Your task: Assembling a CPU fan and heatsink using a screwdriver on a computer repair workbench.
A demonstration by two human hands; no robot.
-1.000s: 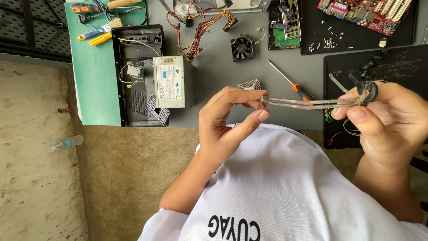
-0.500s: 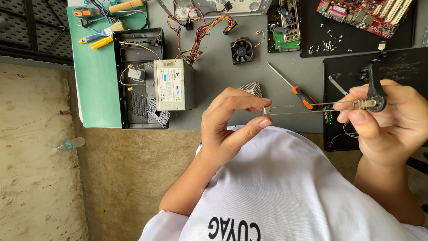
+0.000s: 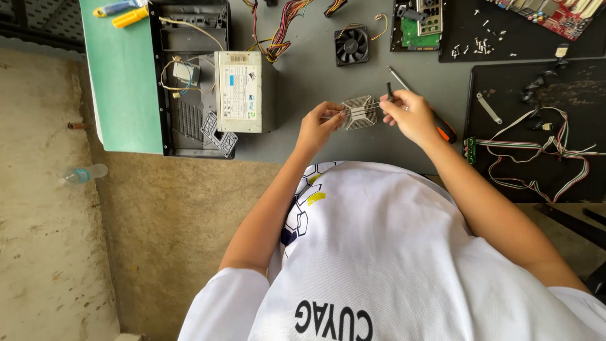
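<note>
Holding a finned metal heatsink (image 3: 360,112) between left hand (image 3: 319,126) and right hand (image 3: 410,113), fingers pinched on its wire clip, above a grey worktable (image 3: 315,76) strewn with power supply (image 3: 240,91), fan (image 3: 351,45), black mats (image 3: 536,158), beside bare concrete floor (image 3: 44,221).

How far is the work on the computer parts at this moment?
Done: the black computer case lies open, with the grey metal power supply box and small black fan out on the table. In hand: both the left hand and right hand hold the finned silver heatsink. Left: loose parts remain unassembled.
</note>
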